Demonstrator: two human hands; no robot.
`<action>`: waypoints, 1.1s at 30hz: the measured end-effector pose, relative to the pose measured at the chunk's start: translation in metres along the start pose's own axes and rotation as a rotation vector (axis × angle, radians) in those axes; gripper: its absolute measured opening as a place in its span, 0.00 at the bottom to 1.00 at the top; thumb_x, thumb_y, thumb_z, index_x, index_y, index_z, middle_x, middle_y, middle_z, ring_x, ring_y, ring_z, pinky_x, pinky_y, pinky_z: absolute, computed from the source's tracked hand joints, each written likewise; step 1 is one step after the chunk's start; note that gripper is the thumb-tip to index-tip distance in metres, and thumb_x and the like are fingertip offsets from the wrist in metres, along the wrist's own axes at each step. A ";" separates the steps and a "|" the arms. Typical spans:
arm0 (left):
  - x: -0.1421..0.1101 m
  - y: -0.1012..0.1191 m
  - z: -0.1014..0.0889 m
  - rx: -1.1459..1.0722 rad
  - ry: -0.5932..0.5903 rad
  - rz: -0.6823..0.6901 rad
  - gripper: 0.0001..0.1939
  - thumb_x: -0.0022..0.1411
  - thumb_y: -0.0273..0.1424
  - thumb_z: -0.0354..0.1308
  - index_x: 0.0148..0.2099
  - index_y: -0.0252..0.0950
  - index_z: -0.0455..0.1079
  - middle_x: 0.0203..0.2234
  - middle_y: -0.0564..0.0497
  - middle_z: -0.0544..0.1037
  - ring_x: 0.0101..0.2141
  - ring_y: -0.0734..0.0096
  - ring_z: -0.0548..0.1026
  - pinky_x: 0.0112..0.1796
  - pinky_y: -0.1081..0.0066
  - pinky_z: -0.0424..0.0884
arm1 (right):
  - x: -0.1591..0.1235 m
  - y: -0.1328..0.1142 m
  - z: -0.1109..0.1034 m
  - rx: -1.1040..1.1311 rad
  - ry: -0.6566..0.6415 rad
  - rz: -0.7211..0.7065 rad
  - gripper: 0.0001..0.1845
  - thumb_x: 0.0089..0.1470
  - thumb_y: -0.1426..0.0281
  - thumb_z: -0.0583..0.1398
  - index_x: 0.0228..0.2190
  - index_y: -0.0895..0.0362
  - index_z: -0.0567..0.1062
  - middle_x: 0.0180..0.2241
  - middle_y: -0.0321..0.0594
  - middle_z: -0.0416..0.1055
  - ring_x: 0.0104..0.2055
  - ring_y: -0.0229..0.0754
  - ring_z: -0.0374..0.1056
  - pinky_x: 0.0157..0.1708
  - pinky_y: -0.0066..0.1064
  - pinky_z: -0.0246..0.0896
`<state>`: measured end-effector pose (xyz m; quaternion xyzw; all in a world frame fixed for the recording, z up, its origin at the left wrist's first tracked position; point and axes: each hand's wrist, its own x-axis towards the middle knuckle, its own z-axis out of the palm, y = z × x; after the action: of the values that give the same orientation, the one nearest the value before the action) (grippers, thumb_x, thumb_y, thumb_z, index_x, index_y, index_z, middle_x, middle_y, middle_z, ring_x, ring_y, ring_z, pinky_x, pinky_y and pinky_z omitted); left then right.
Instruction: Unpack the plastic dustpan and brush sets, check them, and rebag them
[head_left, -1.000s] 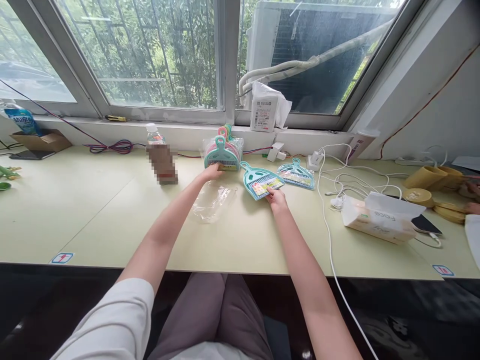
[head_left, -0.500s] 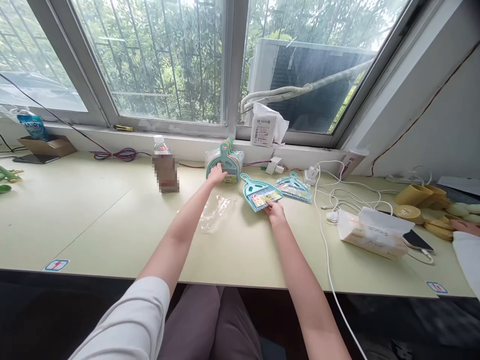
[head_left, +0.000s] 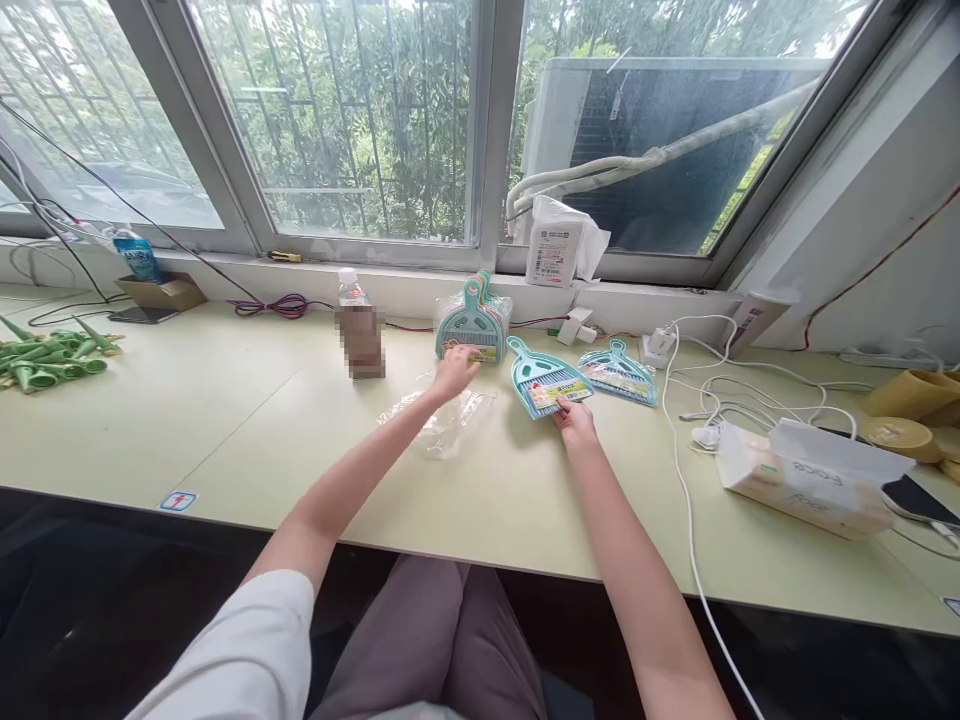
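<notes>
My right hand (head_left: 576,422) grips the lower edge of a light-blue dustpan (head_left: 534,368), thumb on top. A striped brush lies across the pan behind a printed label card, and the pan is tilted with its handle toward the window. My left hand (head_left: 456,374) is at the front of an upright stack of dustpans (head_left: 472,318) in clear wrap, its fingers stretched out and holding nothing; whether they touch the stack I cannot tell. Below that hand lies a crumpled clear plastic bag (head_left: 444,432). Another wrapped dustpan (head_left: 621,376) rests flat at the right.
A bottle (head_left: 352,290) stands left of the stack. White cables (head_left: 679,440) and a tissue pack (head_left: 806,480) occupy the right side. Green cone-shaped pieces (head_left: 56,360) lie far left, yellow rolls (head_left: 911,400) far right. A white box (head_left: 555,245) sits on the windowsill.
My left hand has drawn back from the face of the stack toward its lower front. The right hand still holds the dustpan in about the same place. The camera view has turned left.
</notes>
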<state>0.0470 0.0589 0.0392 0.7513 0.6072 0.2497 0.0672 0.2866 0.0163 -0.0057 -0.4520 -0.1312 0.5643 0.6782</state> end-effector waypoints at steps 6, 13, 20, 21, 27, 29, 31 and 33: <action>-0.081 -0.003 0.022 0.165 -0.319 0.317 0.25 0.62 0.37 0.49 0.61 0.39 0.58 0.59 0.42 0.63 0.59 0.56 0.61 0.55 0.62 0.58 | 0.021 0.007 -0.012 -0.013 -0.051 -0.034 0.15 0.46 0.85 0.60 0.36 0.59 0.72 0.35 0.39 0.76 0.36 0.36 0.74 0.37 0.26 0.73; -0.113 -0.024 -0.033 0.170 -0.504 0.551 0.30 0.52 0.15 0.42 0.52 0.44 0.66 0.54 0.53 0.71 0.53 0.68 0.68 0.55 0.65 0.55 | 0.025 0.013 -0.012 -0.058 -0.084 -0.056 0.15 0.43 0.84 0.62 0.35 0.58 0.72 0.34 0.37 0.76 0.34 0.36 0.74 0.34 0.26 0.74; -0.090 -0.022 -0.043 0.274 -0.366 0.257 0.19 0.55 0.19 0.47 0.46 0.40 0.68 0.42 0.47 0.76 0.47 0.61 0.72 0.55 0.56 0.55 | 0.030 0.010 -0.012 -0.063 -0.048 -0.061 0.15 0.44 0.82 0.62 0.36 0.57 0.71 0.34 0.37 0.76 0.34 0.36 0.74 0.34 0.27 0.74; -0.088 -0.020 -0.044 0.270 -0.348 0.238 0.18 0.55 0.20 0.48 0.46 0.40 0.68 0.40 0.46 0.76 0.47 0.59 0.72 0.56 0.53 0.53 | 0.029 0.010 -0.012 -0.056 -0.037 -0.063 0.15 0.44 0.82 0.61 0.36 0.57 0.71 0.34 0.37 0.76 0.34 0.36 0.74 0.35 0.27 0.74; -0.075 0.032 -0.037 -0.228 -0.146 0.100 0.19 0.59 0.28 0.48 0.53 0.37 0.63 0.47 0.42 0.72 0.51 0.57 0.69 0.56 0.55 0.57 | 0.015 0.007 -0.010 -0.034 -0.125 -0.178 0.16 0.45 0.79 0.61 0.38 0.55 0.71 0.40 0.38 0.76 0.41 0.37 0.74 0.40 0.29 0.73; -0.065 0.054 -0.020 -0.556 -0.071 -0.016 0.23 0.62 0.33 0.46 0.59 0.36 0.56 0.50 0.40 0.71 0.49 0.58 0.71 0.53 0.57 0.63 | 0.011 0.002 -0.007 -0.005 -0.208 -0.227 0.18 0.45 0.77 0.62 0.40 0.54 0.71 0.42 0.37 0.75 0.42 0.36 0.73 0.41 0.29 0.72; -0.053 0.069 0.000 -0.896 -0.118 -0.119 0.27 0.65 0.39 0.44 0.63 0.36 0.48 0.50 0.39 0.71 0.44 0.60 0.74 0.47 0.59 0.69 | 0.008 -0.005 -0.004 0.007 -0.305 -0.245 0.20 0.44 0.75 0.64 0.42 0.54 0.70 0.43 0.37 0.75 0.42 0.36 0.73 0.42 0.28 0.71; -0.044 0.074 0.018 -1.176 -0.191 -0.161 0.29 0.66 0.43 0.42 0.65 0.36 0.45 0.49 0.38 0.71 0.40 0.63 0.76 0.44 0.60 0.72 | 0.007 -0.012 -0.002 -0.025 -0.386 -0.230 0.22 0.43 0.75 0.65 0.43 0.54 0.70 0.43 0.37 0.75 0.42 0.36 0.73 0.42 0.28 0.71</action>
<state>0.1147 0.0017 0.0402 0.5590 0.4134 0.4691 0.5446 0.2980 0.0216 -0.0001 -0.3260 -0.3163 0.5575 0.6949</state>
